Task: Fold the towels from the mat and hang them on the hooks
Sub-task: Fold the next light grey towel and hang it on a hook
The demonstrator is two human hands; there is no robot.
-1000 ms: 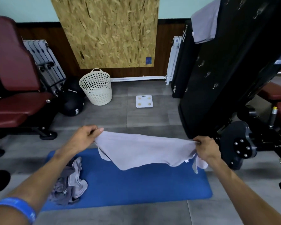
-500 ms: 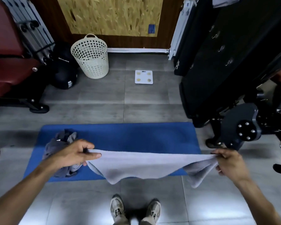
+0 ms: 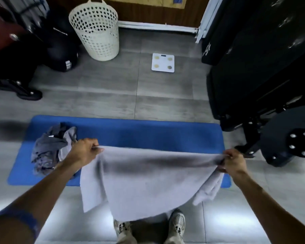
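— Start with the big thing. Where is the mat (image 3: 148,134) from the hands?

— Just beyond and below them, its long side running left to right, the same way as the line between the two hands. Its near edge passes under the cloth.

— And the towel (image 3: 148,180) itself?

— Stretched between the hands, off the mat, hanging in a sag toward the person's shoes (image 3: 176,224). Its long axis runs left to right; the top hem is taut from one fist to the other, so neither hand is nearer to it. Each has an end.

— The grips?

— The left hand (image 3: 85,151) is closed, pinching the left top corner. The right hand (image 3: 233,162) is closed too, bunching the right corner, with extra cloth doubled below it.

— So the fold, by your reckoning?

— Probably bringing one hand across to the other, corner to corner, halving the long axis.

— Anything left to do?

— A crumpled pile of towels (image 3: 51,148) lies on the mat's left end, just beyond the left hand, the nearer hand for it. The hooks I cannot make out clearly.
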